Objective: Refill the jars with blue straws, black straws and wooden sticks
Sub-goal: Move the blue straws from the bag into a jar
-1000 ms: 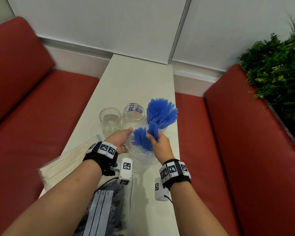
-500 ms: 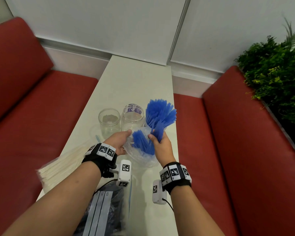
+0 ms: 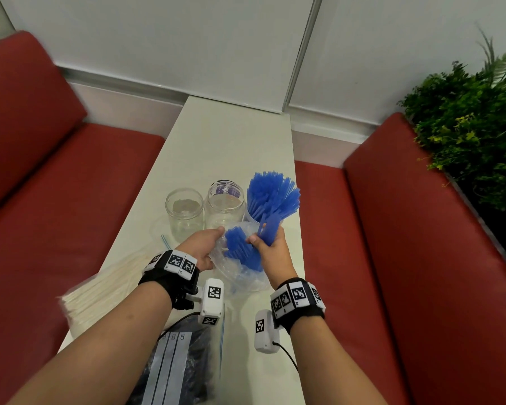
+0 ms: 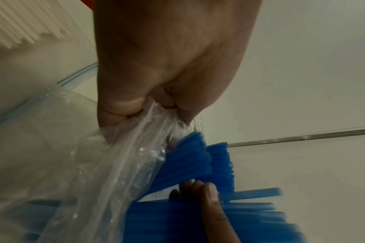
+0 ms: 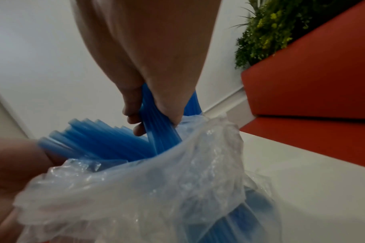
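My left hand (image 3: 205, 247) (image 4: 156, 105) pinches the rim of a clear plastic bag (image 3: 240, 276) (image 5: 156, 189) that holds blue straws (image 3: 240, 249) (image 4: 187, 161). My right hand (image 3: 268, 244) (image 5: 150, 118) grips a small bunch of blue straws (image 3: 270, 229) (image 5: 158, 131), half drawn out of the bag. Just behind stands a jar (image 3: 250, 216) packed with blue straws (image 3: 272, 194). To its left are two empty glass jars (image 3: 224, 204) (image 3: 184, 210). A pack of pale wooden sticks (image 3: 100, 290) lies at the left table edge. A bag of black straws (image 3: 176, 366) lies near me.
The narrow white table (image 3: 231, 141) runs away from me between two red benches (image 3: 70, 185) (image 3: 392, 229). A green plant (image 3: 473, 127) stands behind the right bench. A white wall closes the far end.
My right hand has lifted its bunch of blue straws higher out of the bag, toward the filled jar. The left hand keeps its hold on the bag.
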### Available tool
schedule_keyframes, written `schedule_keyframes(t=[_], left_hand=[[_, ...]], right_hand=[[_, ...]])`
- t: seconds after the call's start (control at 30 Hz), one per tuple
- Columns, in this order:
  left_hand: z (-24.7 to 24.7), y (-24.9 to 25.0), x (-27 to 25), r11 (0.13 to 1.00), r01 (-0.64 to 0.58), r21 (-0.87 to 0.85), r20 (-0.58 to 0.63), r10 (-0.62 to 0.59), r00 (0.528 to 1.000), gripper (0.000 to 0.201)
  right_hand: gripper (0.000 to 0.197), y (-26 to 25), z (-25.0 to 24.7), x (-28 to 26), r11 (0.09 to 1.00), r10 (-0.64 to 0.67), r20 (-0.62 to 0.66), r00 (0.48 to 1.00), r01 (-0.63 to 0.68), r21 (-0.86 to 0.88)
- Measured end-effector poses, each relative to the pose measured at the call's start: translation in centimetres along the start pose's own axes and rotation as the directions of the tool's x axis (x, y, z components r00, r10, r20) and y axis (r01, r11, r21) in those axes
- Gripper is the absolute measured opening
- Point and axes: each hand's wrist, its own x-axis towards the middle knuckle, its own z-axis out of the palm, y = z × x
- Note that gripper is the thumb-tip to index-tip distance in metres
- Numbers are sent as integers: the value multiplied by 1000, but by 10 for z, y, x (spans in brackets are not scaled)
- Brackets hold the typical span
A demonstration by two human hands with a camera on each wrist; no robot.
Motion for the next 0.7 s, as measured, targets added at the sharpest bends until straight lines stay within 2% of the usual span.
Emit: schedule_keyframes(t=[0.1, 0.2, 0.3, 0.4, 0.47, 0.57, 0.63, 0.7], left_hand=[[1, 3, -2, 1000, 2, -23, 19, -2, 1000, 38], [0, 3, 0, 1000, -4, -5, 33, 4, 999, 40], [-1, 2, 1, 1000, -8, 13, 29, 8, 1000, 41], [-3, 1, 1, 1000, -12, -3, 15, 12, 1000, 39], [-4, 1, 2, 1000, -18, -5, 0, 18, 1000, 39], [-4, 4, 2, 1000, -19, -3, -8, 19, 1000, 37], [-4, 5, 3, 1000, -12, -1, -12, 12, 1000, 36], [-3, 5, 3, 1000, -6, -7, -10, 5, 1000, 37]], right_hand=[[20, 10, -1, 5, 997, 54, 37, 998, -56, 57], [6, 28, 3, 2, 997, 73, 53, 996, -71, -41], [5, 34, 5, -3, 988, 107, 71, 992, -97, -122], [12, 6, -1, 1, 981, 95, 91, 991, -78, -179], [11, -31, -11, 5, 976, 12, 158, 987, 23, -218], [12, -101, -32, 12, 982, -145, 218, 965, 167, -88], [12, -149, -48, 20, 964, -265, 142, 954, 265, 16], [14, -189, -61, 31, 914, -401, 21, 916, 398, 77]])
